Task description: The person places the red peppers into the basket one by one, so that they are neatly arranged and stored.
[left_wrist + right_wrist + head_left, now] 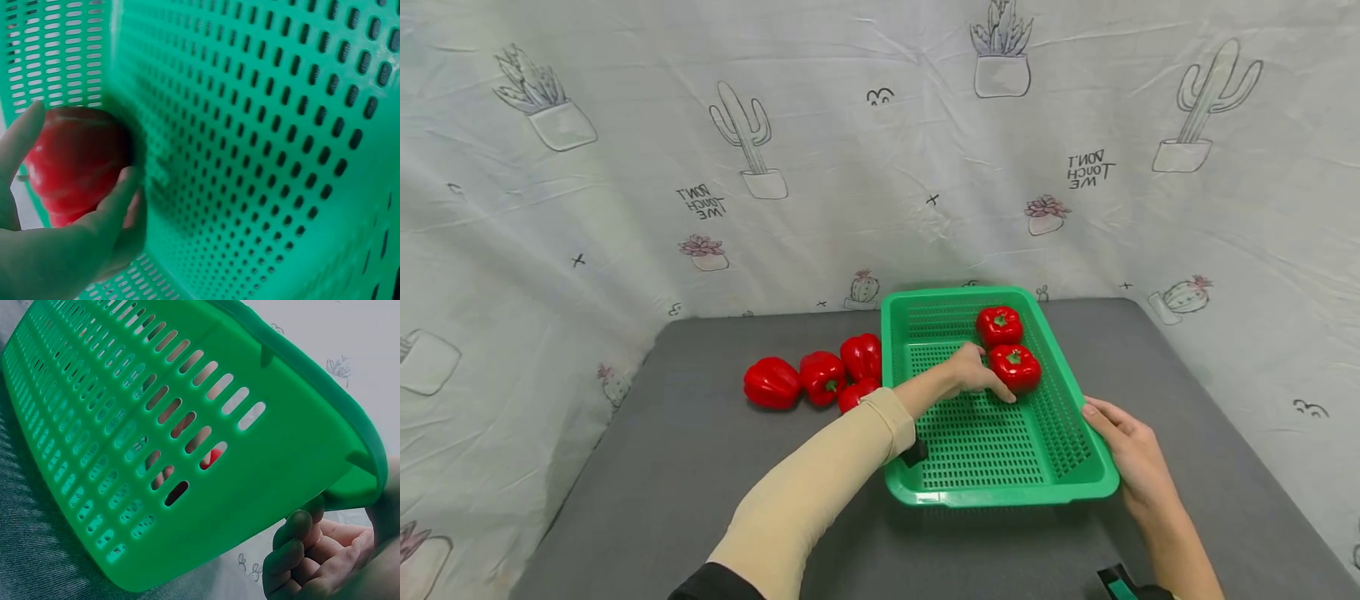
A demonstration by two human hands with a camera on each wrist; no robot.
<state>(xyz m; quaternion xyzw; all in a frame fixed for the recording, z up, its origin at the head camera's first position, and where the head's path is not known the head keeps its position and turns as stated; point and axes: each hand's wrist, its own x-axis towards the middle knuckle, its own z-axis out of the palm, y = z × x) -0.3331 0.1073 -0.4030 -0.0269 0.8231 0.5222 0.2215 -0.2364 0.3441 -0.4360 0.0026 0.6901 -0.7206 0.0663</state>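
Observation:
A green plastic basket [992,493] with slotted walls holds two red bell peppers, one behind the other along its right side. My left hand [972,373] reaches in from the left and grips the nearer bell pepper [1015,370], thumb and fingers spread round it. The left wrist view shows this bell pepper [78,162] between thumb and fingers, low against the perforated wall. The other bell pepper [999,326] lies just behind it. On the right, my right hand [1131,450] holds the basket's rim, thumb on top; in the right wrist view its curled fingers [292,528] are under the rim.
Several more red bell peppers [772,383] lie in a group on the grey table [647,483], left of the basket, one partly hidden by the left sleeve. A white curtain [820,125] printed with cacti hangs behind the table and along its sides.

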